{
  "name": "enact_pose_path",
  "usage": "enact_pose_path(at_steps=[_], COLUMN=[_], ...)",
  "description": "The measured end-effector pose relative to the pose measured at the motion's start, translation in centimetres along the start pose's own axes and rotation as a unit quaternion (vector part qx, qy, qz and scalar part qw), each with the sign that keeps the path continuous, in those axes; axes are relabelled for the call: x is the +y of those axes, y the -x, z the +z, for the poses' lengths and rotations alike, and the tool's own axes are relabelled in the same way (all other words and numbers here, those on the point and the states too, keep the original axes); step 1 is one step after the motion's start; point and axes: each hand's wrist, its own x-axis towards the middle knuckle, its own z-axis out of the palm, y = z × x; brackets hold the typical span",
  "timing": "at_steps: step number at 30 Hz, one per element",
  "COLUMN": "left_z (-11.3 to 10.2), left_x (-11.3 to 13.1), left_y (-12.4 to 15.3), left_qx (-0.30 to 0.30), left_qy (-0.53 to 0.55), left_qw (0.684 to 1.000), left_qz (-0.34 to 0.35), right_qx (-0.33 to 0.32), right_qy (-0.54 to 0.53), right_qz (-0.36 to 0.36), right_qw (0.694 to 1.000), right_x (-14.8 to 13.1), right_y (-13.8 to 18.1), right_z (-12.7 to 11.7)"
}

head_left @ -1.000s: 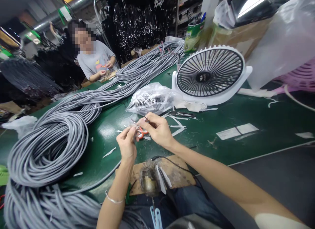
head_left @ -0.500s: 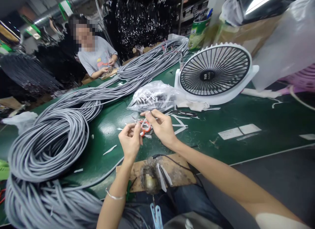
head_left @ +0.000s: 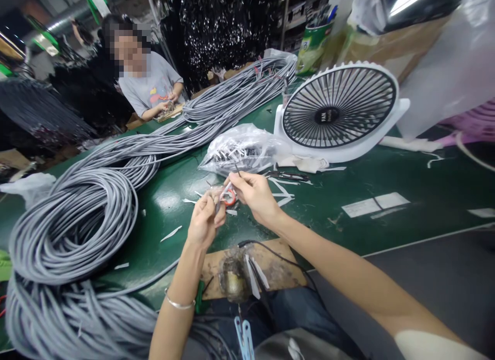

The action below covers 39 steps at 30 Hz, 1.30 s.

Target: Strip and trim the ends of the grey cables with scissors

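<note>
My left hand [head_left: 205, 218] is closed in a pinch over the green table, and what its fingertips hold is too small to make out. My right hand [head_left: 257, 195] pinches a thin white strip [head_left: 226, 189] that slants down toward the left fingertips. A thin dark tip [head_left: 237, 169] pokes up by the right fingers. An orange-red ring [head_left: 229, 197], like a scissor handle, shows between the hands; whether it is held or lies on the table, I cannot tell. A grey cable [head_left: 154, 281] runs from the left and passes behind my left forearm.
Large coils of grey cable [head_left: 73, 226] fill the left side. Beyond my hands are a clear plastic bag of small parts [head_left: 240, 148] and a white fan [head_left: 336, 115]. A stained board [head_left: 270, 262] lies at the near edge. Across the table sits a person [head_left: 149, 84].
My left hand has turned slightly and lowered a little. The white strip now shows more plainly between the fingertips, and the orange-red ring is partly covered.
</note>
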Motion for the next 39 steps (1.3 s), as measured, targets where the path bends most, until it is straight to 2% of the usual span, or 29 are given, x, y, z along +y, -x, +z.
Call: enact_pose_path(at_steps=[4,8,11,14,16,21,23,25,27,29,32,34,36,37,39], left_z=[-0.2,-0.4,-0.5,-0.7,-0.8,-0.7,-0.6,-0.5,-0.5,-0.5,-0.5,-0.6,-1.0,-1.2,-1.7], left_x=[0.2,0.9,1.3,1.2,1.0,0.2,-0.1,-0.3,-0.5,-0.5,-0.2,0.0,0.3,0.4,0.6], left_y=[0.3,0.9,0.8,0.2,-0.2,-0.3,-0.2,-0.1,-0.2,-0.2,-0.2,-0.2,-0.3,-0.3,-0.3], left_qx=[0.021,0.016,0.035,0.075,0.106,0.149,0.163,0.185,0.205,0.228,0.248,0.239,0.225,0.221,0.220], left_qy=[0.034,0.094,0.057,-0.026,-0.059,-0.122,-0.141,-0.141,-0.132,-0.128,-0.143,-0.164,-0.189,-0.201,-0.225], left_qw=[0.999,0.993,0.995,0.997,0.993,0.980,0.974,0.969,0.966,0.961,0.954,0.952,0.949,0.947,0.938], left_qz=[0.029,0.066,0.073,0.026,0.012,0.059,0.069,0.084,0.091,0.088,0.091,0.101,0.111,0.116,0.143], right_qx=[-0.003,0.019,0.043,0.063,0.056,-0.019,-0.005,0.030,0.063,0.058,-0.029,-0.090,-0.116,-0.109,-0.052], right_qy=[-0.039,-0.060,-0.018,0.033,0.026,0.008,0.036,0.096,0.182,0.263,0.327,0.331,0.313,0.306,0.323], right_qz=[0.043,0.077,0.002,-0.079,-0.078,0.015,-0.004,-0.074,-0.172,-0.263,-0.376,-0.453,-0.526,-0.549,-0.547], right_qw=[0.998,0.995,0.999,0.994,0.995,1.000,0.999,0.992,0.966,0.927,0.866,0.823,0.782,0.771,0.771], right_x=[-0.3,-0.5,-0.5,-0.5,-0.4,-0.1,0.1,0.4,0.8,1.5,2.4,2.7,2.5,2.2,1.4], right_y=[-0.1,-0.5,-0.6,-0.5,-0.5,-0.4,0.1,0.7,1.4,2.0,2.9,3.4,3.8,3.8,3.6], right_z=[0.2,-0.1,-0.4,-0.5,-0.4,0.0,0.2,0.3,0.4,0.5,0.6,0.7,0.9,0.9,0.8])
